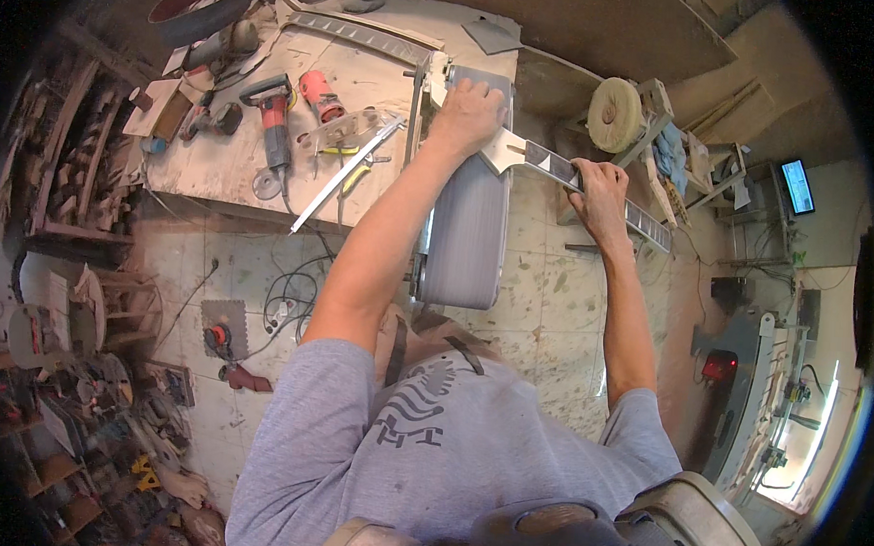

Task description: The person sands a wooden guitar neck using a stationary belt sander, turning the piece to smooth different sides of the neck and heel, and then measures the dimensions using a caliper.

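A guitar neck (540, 159) with a dark fretboard, pale inlays and pale wood at one end lies slantwise across a belt sander (465, 240). My left hand (471, 115) is closed over the pale wooden end, above the grey sanding belt; part of that end is hidden under it. Farther right, my right hand (603, 197) wraps round the fretted part, which sticks out past the sander's right side. The wood's contact with the belt is hidden.
Left of the sander, a dusty workbench (210, 164) holds a red angle grinder (274, 123), another red power tool (320, 96), yellow-handled pliers (356, 177) and a second fretted neck (359, 34). A round buffing wheel (614, 115) stands right. Cables (297, 297) lie on the floor.
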{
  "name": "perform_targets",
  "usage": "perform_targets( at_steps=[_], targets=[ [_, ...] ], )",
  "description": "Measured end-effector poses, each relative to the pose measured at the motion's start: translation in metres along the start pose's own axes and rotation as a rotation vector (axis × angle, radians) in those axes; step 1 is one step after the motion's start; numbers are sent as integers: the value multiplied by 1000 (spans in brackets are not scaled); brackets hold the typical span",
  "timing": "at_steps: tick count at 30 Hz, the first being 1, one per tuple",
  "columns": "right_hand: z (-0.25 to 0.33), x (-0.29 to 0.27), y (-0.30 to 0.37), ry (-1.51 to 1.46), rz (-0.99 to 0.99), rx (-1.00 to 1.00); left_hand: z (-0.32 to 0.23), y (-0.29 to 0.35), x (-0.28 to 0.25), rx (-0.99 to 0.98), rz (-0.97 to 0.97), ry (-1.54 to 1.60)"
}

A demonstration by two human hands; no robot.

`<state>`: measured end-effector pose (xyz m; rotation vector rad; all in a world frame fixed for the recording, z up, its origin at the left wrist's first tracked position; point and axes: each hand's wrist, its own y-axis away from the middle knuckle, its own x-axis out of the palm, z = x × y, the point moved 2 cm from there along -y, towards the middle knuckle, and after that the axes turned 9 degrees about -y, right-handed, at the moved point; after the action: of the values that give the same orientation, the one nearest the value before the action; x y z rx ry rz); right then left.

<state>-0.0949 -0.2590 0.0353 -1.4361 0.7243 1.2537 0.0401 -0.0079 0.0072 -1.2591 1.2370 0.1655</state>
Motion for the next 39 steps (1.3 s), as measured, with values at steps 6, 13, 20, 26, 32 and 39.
perform_targets(
  at_steps=[6,13,20,26,32,39],
  targets=[
    [0,-4,8,-35,20,39,-2,-3,3,46,-19,4],
    [5,-17,21,-80,49,68,-6,-6,11,59,5,89],
    [6,-24,28,-92,77,112,-13,-9,19,20,83,151],
    [2,-25,29,-41,110,102,-20,-10,16,-20,121,166],
    [0,-27,23,-41,122,76,-22,-7,19,-54,95,207],
    [-1,-26,14,-24,136,47,-23,-6,13,-142,118,227]
  ],
)
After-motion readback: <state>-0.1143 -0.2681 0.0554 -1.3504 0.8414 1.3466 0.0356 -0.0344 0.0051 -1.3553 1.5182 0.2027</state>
